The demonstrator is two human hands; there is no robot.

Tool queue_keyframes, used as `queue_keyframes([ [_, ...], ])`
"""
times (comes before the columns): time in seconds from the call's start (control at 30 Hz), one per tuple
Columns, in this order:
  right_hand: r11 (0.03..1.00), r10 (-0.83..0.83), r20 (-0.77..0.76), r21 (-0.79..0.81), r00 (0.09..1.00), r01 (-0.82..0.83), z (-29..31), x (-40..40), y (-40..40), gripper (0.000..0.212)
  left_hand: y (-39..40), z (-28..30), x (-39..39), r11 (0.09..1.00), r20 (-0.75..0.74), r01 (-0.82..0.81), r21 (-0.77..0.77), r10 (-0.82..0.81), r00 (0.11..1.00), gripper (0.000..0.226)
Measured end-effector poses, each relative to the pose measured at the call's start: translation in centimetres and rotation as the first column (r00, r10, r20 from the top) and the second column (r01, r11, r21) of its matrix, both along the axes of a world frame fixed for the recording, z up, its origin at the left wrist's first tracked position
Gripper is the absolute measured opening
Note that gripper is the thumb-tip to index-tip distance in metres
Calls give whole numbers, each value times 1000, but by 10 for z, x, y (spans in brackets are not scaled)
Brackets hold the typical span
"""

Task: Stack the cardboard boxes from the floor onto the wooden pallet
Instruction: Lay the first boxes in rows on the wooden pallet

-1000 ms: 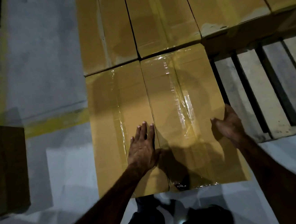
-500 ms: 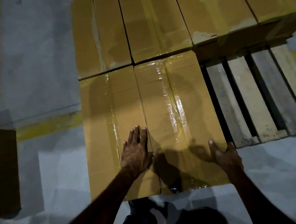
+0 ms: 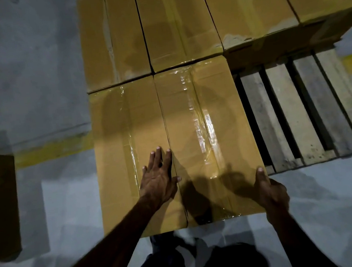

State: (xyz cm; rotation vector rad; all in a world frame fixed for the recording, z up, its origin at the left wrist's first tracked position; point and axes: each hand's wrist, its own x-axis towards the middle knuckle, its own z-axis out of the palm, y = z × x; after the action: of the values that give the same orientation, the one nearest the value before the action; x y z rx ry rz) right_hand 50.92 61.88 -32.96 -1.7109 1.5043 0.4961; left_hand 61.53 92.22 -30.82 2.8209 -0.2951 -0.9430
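Two taped cardboard boxes lie side by side in the near row on the wooden pallet: a left box and a right box with shiny tape. Behind them stands a back row of several boxes. My left hand rests flat with straight fingers on the top of the left box, by the seam between the two. My right hand grips the near right corner of the right box, thumb on top, its fingers hidden round the side.
Bare pallet slats show to the right of the near boxes. Another cardboard box stands on the grey concrete floor at the far left. A yellow floor line runs left of the pallet. My legs are just below the boxes.
My right hand has slid from the right side of the right box down to its near right corner. The left hand stays flat on top. The view has shifted slightly.
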Motion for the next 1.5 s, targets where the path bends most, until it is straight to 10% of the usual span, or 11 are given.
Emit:
queue_keyframes([
  [1.13, 986, 156, 168, 32, 973, -164, 18, -18, -1, 62, 9, 1, -4, 993, -9, 3, -119, -4, 1000, 92],
  [1.3, 969, 244, 118, 2, 963, -246, 34, -38, 3, 64, 60, 6, -61, 923, 92, -287, -256, 319, 943, 80],
  [1.5, 985, 155, 24, 68, 988, -156, 36, -49, 5, 64, 129, 5, -144, 599, 80, -793, -115, 801, 593, 86],
])
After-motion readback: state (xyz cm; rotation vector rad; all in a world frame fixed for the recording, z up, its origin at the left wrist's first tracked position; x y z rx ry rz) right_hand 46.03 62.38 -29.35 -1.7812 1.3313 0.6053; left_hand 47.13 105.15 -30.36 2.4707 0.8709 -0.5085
